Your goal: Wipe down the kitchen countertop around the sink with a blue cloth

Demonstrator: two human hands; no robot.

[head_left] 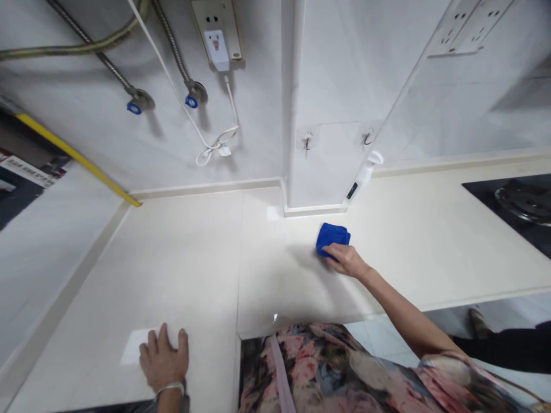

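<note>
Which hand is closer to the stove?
The right hand: it holds the cloth, left of the stove. The left hand rests on the counter, much farther left.

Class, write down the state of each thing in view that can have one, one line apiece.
Blue cloth: folded, held
Right hand: closed on the cloth
Left hand: fingers spread, resting on the countertop
White plug: in the wall socket
White cable: looped into a bundle
Blue-handled valves: open or closed, cannot tell
Burner: no flame visible
</note>
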